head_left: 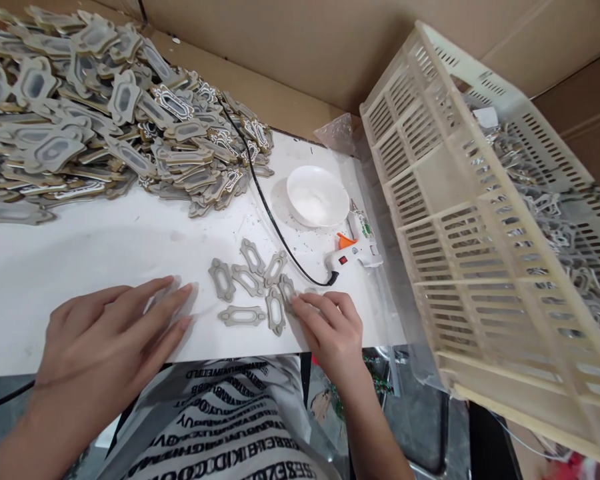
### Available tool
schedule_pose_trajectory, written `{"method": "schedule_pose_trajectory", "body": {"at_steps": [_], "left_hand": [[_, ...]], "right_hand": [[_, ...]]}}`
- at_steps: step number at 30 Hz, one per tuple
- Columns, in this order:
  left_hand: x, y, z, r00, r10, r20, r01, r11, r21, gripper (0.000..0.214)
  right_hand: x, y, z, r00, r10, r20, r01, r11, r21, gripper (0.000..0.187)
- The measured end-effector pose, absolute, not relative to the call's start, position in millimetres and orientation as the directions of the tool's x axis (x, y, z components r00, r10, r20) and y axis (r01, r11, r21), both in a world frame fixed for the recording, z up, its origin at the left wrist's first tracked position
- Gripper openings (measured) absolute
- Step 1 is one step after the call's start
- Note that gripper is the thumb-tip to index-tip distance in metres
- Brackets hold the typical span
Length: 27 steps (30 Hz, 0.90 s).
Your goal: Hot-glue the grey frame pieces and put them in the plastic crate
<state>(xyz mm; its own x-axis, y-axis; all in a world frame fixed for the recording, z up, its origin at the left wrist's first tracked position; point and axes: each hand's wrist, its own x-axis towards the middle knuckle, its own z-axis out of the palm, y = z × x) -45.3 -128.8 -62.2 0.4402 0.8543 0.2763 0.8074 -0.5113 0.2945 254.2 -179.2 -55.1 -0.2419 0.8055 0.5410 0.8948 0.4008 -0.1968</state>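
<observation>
My left hand [113, 327] lies flat on the white tabletop [80, 253], fingers stretched out and holding nothing. My right hand [327, 327] rests at the table's front edge with its fingertips on the rightmost of several grey ornate cut-out pieces [253, 283] laid out flat between the hands. Its fingers are extended, not gripping. A white glue gun [355, 250] with an orange trigger lies just beyond the right hand, its black cord [265, 200] running back across the table.
A big heap of the same cut-out pieces [95, 100] fills the back left. A white bowl [317, 195] sits near the glue gun. A tilted cream plastic crate [480, 220] holding more pieces stands at the right. Cardboard walls [305, 47] close the back.
</observation>
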Motion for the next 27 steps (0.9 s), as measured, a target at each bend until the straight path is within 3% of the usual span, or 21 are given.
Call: {"method": "schedule_pose_trajectory", "body": {"at_steps": [4,8,13,24,27], "left_hand": [[-37,-122,-61,0.54,0.781,0.313,0.798,-0.593,0.102,0.039],[-49,-127,-67,0.537,0.773,0.339,0.794,-0.599,0.108,0.038],[-76,-141,-74,0.537,0.763,0.359,0.768,-0.619,0.165,0.063],[-53,-134,-69,0.61,0.714,0.343,0.743,-0.666,0.064,0.062],[-58,-135,-70,0.609,0.707,0.36,0.735,-0.673,0.078,0.063]], "right_hand": [[256,-179,-54,-0.25,0.824,0.508,0.894,0.398,-0.205,0.017],[258,-179,-50,-0.269,0.851,0.452,0.889,0.4,-0.224,0.018],[260,-179,-50,-0.28,0.863,0.421,0.873,0.411,-0.263,0.018],[212,-178,-46,-0.251,0.802,0.542,0.838,0.46,-0.293,0.016],[181,-174,-47,-0.315,0.774,0.549,0.83,0.505,-0.236,0.015]]}}
